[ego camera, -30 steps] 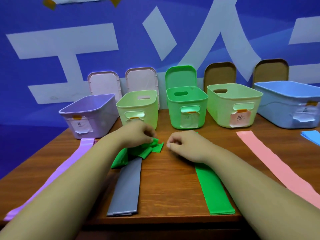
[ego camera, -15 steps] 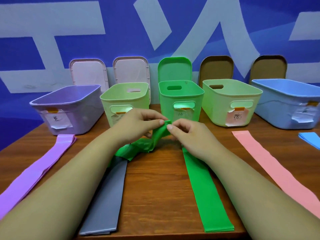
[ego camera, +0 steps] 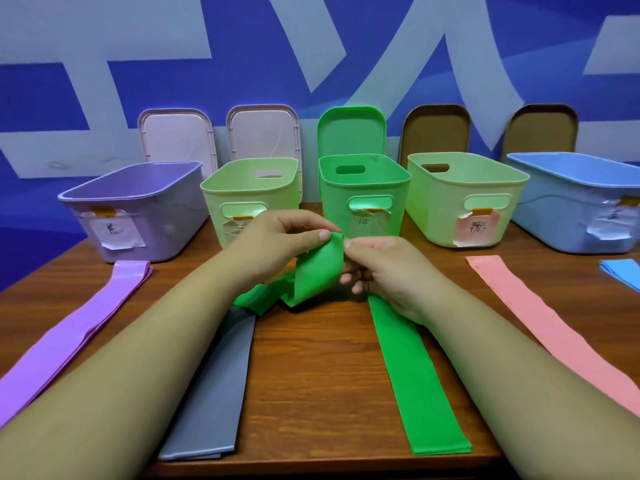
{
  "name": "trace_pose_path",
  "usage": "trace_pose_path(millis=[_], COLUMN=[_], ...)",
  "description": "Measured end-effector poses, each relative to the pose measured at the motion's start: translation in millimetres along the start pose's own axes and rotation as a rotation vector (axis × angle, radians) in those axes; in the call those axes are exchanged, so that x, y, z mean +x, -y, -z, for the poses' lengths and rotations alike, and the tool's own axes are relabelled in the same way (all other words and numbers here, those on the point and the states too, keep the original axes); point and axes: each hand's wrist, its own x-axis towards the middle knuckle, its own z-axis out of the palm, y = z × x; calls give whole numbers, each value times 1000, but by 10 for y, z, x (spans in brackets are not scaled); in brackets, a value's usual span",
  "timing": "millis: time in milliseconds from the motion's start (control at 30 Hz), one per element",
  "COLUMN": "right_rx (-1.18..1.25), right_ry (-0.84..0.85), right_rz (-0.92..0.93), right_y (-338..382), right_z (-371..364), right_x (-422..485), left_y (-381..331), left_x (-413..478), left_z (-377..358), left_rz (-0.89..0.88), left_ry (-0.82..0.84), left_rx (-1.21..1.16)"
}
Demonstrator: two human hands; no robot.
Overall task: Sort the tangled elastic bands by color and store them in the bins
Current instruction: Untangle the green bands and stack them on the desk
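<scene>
A crumpled green elastic band [ego camera: 313,273] is lifted off the wooden table [ego camera: 311,393] in front of the dark green bin [ego camera: 363,199]. My left hand [ego camera: 277,239] pinches its top edge between thumb and forefinger. My right hand [ego camera: 384,268] pinches the same top edge from the right. The band's lower end trails onto a grey band [ego camera: 214,386]. A second green band [ego camera: 412,382] lies flat under my right wrist. Purple [ego camera: 72,337], pink [ego camera: 554,327] and blue [ego camera: 623,273] bands lie flat on the table.
Five open bins stand in a row at the back: purple [ego camera: 138,209], light green [ego camera: 249,195], the dark green one, another light green [ego camera: 464,195] and blue [ego camera: 581,199]. Lids [ego camera: 263,133] lean against the blue wall behind them. The table's front edge is near.
Both hands have raised the crumpled green band from the table and drawn its top edge up toward the dark green bin. The camera has tilted down and moved closer.
</scene>
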Motion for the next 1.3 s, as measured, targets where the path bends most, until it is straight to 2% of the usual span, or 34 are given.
trace_pose_path(millis=[200, 400, 533, 667, 800, 900, 1000, 1100, 1167, 1233, 1300], right_rx=[-111, 11, -142, -38, 137, 204, 238, 62, -114, -225, -302], right_ry=[-26, -34, -173, -328, -374, -414, -465, -539, -570, -544, -522], right_rz=[-15, -88, -80, -110, -50, -10, 36, 45, 40, 60, 85], right_y=[-9, 31, 47, 87, 129, 121, 142, 140, 136, 162, 169], right_z=[69, 83, 65, 111, 137, 139, 132, 120, 120, 91, 84], right_x=[34, 49, 77, 66, 58, 84, 77, 43, 40, 9, -2], left_y=[-52, -53, -70, -166, -261, -198, -120, -151, -165, -134, -114], left_x=[-32, -47, -66, -96, -138, -147, -177, -211, -194, -134, -84], left_z=[-43, -49, -52, -24, 14, 71, 146, 153, 77, -35, -133], left_rz=[-87, -151, -189, -169, -119, -126, -108, -134, -98, -82, -138], left_ry=[-8, -7, 18, -29, -33, 83, 298, 472, 416, 248, 115], left_rx=[-8, -83, -197, -320, -430, -418, -360, -172, -116, -77, 48])
